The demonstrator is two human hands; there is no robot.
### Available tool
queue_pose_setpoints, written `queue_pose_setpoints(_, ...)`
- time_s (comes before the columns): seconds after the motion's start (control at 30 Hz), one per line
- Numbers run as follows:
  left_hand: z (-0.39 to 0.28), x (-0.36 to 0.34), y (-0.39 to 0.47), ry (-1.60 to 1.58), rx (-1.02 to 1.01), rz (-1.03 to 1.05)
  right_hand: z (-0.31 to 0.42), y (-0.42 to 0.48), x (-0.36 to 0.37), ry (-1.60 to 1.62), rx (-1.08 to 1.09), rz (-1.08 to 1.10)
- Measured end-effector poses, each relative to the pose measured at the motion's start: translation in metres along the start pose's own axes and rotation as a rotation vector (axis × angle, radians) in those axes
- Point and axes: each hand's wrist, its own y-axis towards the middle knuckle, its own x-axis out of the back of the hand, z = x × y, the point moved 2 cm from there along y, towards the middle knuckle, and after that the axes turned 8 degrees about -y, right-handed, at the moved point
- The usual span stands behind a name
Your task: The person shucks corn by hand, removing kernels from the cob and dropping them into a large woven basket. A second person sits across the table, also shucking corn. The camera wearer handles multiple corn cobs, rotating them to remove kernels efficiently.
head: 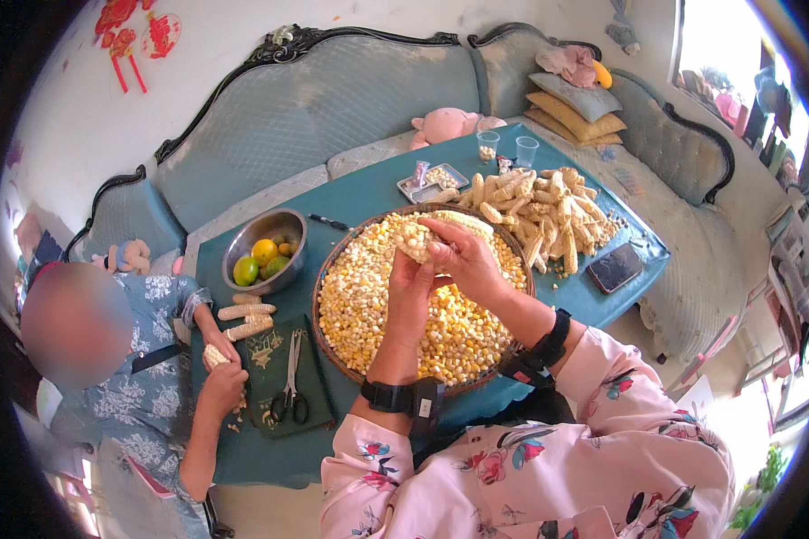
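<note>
Between my two hands is a partly shelled corn cob, held above a round woven basket full of loose corn kernels. My left hand grips the cob from below, thumb up. My right hand closes over its right side, thumb and fingers on the kernels. Another corn cob with kernels lies in the basket just behind my right hand. To the basket's right is a heap of bare cobs. How far my fingers wrap behind the held cob is hidden.
At the left a person holds a cob over the teal-covered table. Near them are scissors on a dark green book, several cobs and a metal bowl of fruit. A smartphone, tray and plastic cups stand beyond.
</note>
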Motion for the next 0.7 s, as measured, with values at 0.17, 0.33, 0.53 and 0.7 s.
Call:
queue_pose_setpoints(0.17,0.009,0.006,-0.001,-0.116,0.057,0.050,-0.019,-0.006,-0.002,0.109,-0.046,-0.216)
queue_pose_setpoints(0.33,0.010,0.008,-0.001,-0.042,0.063,0.049,-0.014,-0.006,0.010,0.151,-0.171,-0.225)
queue_pose_setpoints(0.53,0.011,0.005,-0.002,-0.017,0.090,0.055,-0.004,-0.006,0.019,-0.062,-0.047,-0.257)
queue_pose_setpoints(0.7,0.010,0.005,-0.002,0.086,0.099,0.054,-0.001,-0.010,0.024,-0.280,0.094,-0.208)
